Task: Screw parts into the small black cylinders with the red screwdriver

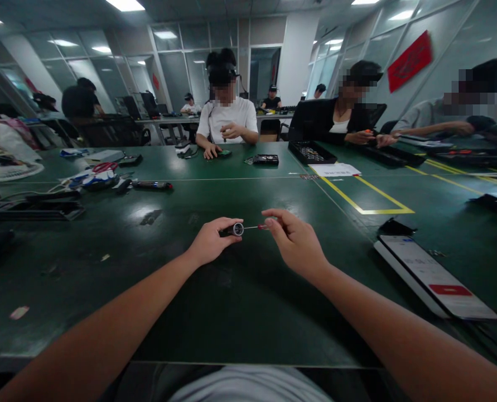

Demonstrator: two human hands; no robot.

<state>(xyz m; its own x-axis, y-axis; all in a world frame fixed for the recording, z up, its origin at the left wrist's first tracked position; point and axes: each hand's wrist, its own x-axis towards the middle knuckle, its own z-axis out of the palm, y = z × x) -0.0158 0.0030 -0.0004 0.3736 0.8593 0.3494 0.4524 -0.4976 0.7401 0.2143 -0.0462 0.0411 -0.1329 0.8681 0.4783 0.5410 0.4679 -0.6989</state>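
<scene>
Toward the lower right of the frame, a phone (444, 279) with a lit screen lies on the green table (248, 318). Slightly farther off, at the centre, the left hand (210, 241) is clamped around a black cylinder (228, 230), its silvery ringed end showing, while the right hand (299, 241) pinches a thin tool (253, 227) with a red collar; I cannot tell whether its tip touches the ring. Beyond, yellow tape (386, 212) marks the right, and at upper centre a co-worker (227, 114) in white handles a small green piece (224, 152).

Left hand (208, 241) and right hand (297, 241) face each other, fingers (278, 214) curled.
</scene>
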